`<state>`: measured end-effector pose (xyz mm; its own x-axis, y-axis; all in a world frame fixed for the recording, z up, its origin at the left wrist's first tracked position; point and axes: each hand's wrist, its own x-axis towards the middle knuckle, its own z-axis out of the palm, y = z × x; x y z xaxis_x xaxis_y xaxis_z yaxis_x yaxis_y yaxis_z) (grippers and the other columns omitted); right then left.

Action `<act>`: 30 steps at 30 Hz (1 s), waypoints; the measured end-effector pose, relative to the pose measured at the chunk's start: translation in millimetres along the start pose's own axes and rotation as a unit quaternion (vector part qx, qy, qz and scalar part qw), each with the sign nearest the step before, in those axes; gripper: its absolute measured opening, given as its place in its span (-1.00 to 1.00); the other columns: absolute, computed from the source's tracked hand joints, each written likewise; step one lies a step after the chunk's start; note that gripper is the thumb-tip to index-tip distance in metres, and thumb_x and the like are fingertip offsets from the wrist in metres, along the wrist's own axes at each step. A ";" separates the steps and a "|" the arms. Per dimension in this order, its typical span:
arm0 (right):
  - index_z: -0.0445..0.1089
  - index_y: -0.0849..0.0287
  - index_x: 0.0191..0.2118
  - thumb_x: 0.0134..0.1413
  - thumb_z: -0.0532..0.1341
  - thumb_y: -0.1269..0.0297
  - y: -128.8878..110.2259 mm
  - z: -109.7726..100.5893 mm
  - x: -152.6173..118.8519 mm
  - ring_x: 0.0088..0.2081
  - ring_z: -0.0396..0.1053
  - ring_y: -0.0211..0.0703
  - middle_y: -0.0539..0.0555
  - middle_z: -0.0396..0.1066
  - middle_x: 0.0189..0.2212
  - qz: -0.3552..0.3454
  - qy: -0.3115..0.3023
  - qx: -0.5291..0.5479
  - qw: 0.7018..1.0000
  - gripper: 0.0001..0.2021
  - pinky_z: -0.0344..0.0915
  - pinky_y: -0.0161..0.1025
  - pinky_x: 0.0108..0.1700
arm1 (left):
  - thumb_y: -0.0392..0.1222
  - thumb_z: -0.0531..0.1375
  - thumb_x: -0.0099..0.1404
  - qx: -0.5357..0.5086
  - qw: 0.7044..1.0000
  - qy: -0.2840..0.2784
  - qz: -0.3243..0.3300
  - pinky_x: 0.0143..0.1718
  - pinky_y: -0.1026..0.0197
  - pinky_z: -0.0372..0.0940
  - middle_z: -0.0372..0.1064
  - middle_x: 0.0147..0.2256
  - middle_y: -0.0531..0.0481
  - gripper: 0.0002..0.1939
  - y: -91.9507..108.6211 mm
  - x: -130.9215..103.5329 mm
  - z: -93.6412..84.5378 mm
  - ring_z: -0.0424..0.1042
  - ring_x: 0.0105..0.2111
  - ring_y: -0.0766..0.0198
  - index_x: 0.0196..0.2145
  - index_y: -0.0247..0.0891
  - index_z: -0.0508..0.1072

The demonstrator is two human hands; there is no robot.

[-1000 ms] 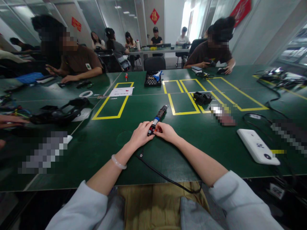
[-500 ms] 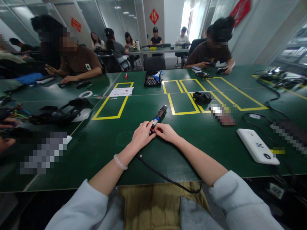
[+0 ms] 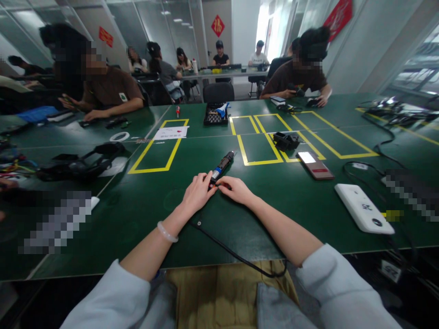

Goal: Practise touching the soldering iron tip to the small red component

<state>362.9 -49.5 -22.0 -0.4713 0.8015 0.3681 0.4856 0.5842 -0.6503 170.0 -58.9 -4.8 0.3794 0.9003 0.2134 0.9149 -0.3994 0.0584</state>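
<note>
A slim, dark electric screwdriver (image 3: pixel 224 162) with a blue and silver middle lies at a slant on the green table, its thin metal tip pointing away from me. My left hand (image 3: pixel 197 192) is closed around its near end and hides most of that part. Small red-orange bits show at this end, between the two hands. Close beside them is my right hand (image 3: pixel 236 189), its fingers bent and pressed together at the tips; what they pinch, if anything, is too small to make out. A black cable (image 3: pixel 233 249) runs below my hands over the table edge.
To the right lie a phone (image 3: pixel 314 165), a white power bank (image 3: pixel 363 208) and a black plastic part (image 3: pixel 286 140). A black tray (image 3: pixel 215 119) stands farther back. Yellow tape (image 3: pixel 262 162) marks the table (image 3: pixel 192 246). Co-workers sit across and to the left.
My hands have moved slightly apart, the left one shifting a little left along with the screwdriver. The whole view has shifted slightly too.
</note>
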 end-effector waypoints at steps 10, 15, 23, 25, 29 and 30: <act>0.46 0.19 -0.22 0.19 0.14 0.40 3.6 0.1 1.3 -0.32 0.33 -0.25 0.05 0.45 -0.32 -0.004 -0.016 -0.007 1.000 -0.85 0.22 -0.33 -0.22 | 0.18 -0.06 0.34 0.013 0.983 -0.035 -0.179 -0.07 -0.07 0.28 0.17 0.11 -0.29 -0.35 -98.0 -1.0 -12.6 0.21 0.06 -0.14 0.28 -0.19 0.10; 0.46 0.18 -0.23 0.19 0.14 0.40 2.4 0.6 1.3 -0.32 0.33 -0.25 0.04 0.45 -0.33 -0.001 -0.017 -0.010 1.000 -0.86 0.21 -0.33 -0.23 | 0.23 -0.06 0.30 0.013 0.952 -0.032 -0.304 -0.07 -0.17 0.24 0.13 0.12 -0.37 -0.34 -158.3 -14.4 -24.0 0.19 0.07 -0.25 0.21 -0.20 0.18; 0.46 0.18 -0.24 0.20 0.13 0.39 4.7 1.0 1.6 -0.29 0.35 -0.23 0.05 0.45 -0.33 -0.003 -0.021 -0.014 1.000 -0.86 0.22 -0.31 -0.20 | 0.25 -0.01 0.28 0.032 0.894 -0.013 -0.448 -0.08 -0.13 0.22 0.15 0.05 -0.26 -0.35 -203.3 -37.2 -39.4 0.20 -0.01 -0.14 0.15 -0.25 0.23; 0.46 0.18 -0.25 0.20 0.14 0.39 4.9 1.3 1.7 -0.29 0.34 -0.22 0.05 0.44 -0.34 -0.002 -0.022 -0.014 1.000 -0.86 0.22 -0.31 -0.20 | 0.24 0.02 0.28 0.044 0.887 0.014 -0.459 -0.06 -0.13 0.22 0.16 0.04 -0.21 -0.38 -204.5 -40.6 -38.5 0.19 0.00 -0.10 0.14 -0.21 0.24; 0.46 0.17 -0.25 0.19 0.15 0.40 4.9 1.9 2.0 -0.28 0.34 -0.22 0.04 0.44 -0.34 0.001 -0.024 -0.016 1.000 -0.87 0.21 -0.31 -0.19 | 0.10 0.17 0.23 0.052 0.900 0.087 -0.423 -0.04 -0.10 0.24 0.12 0.07 -0.20 -0.40 -200.8 -43.2 -35.2 0.19 0.03 -0.07 0.15 -0.20 0.21; 0.46 0.18 -0.25 0.19 0.15 0.40 4.9 2.0 2.0 -0.28 0.34 -0.22 0.04 0.44 -0.34 0.001 -0.024 -0.016 1.000 -0.87 0.21 -0.31 -0.19 | 0.06 0.20 0.21 0.046 0.901 0.096 -0.421 -0.05 -0.08 0.25 0.12 0.07 -0.22 -0.40 -199.6 -43.1 -34.7 0.20 0.02 -0.06 0.13 -0.23 0.22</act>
<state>362.8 -45.3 -25.8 -0.5037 0.7966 0.3341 0.5103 0.5865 -0.6290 -33.8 -24.0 8.2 -0.4779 0.8265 0.2975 0.8777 0.4360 0.1989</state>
